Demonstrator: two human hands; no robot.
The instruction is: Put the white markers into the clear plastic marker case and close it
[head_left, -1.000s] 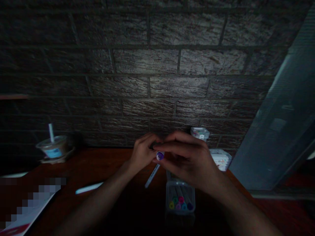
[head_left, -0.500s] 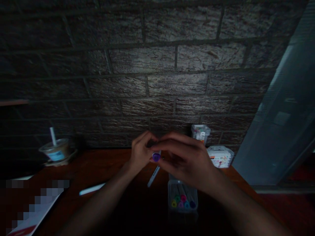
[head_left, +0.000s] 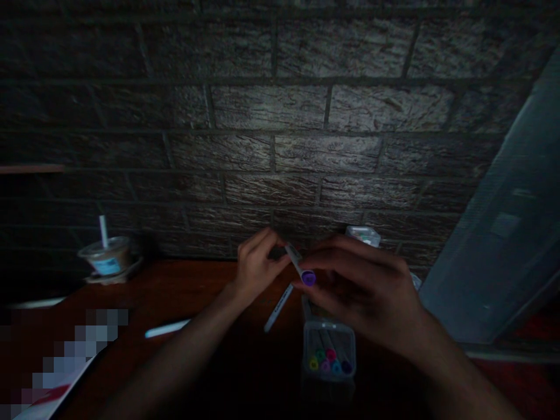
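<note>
A white marker (head_left: pixel 294 259) with a purple end is tilted in the air between my two hands. My left hand (head_left: pixel 259 265) pinches its far end with thumb and fingertips. Close to the purple end, the fingers and thumb of my right hand (head_left: pixel 367 289) grip the marker. Below my right hand, a clear plastic case (head_left: pixel 330 373) holds several markers with coloured ends, among them yellow, green, pink, blue and dark purple. Another white marker (head_left: pixel 279 309) lies on the table just under the held one. Beyond my left forearm rests a marker with a light-blue tip (head_left: pixel 166 328).
A lidded cup with a straw (head_left: pixel 105 262) stands on the wooden table (head_left: pixel 196 277) at the left. Behind my right hand is a clear container (head_left: pixel 364 234), partly hidden. The brick wall (head_left: pixel 297 151) rises at the table's back edge. Papers (head_left: pixel 65 385) lie at lower left.
Both hands have shifted, the right one farther to the right. The marker has turned, so its white barrel now shows beside the purple end. The camera view has moved slightly.
</note>
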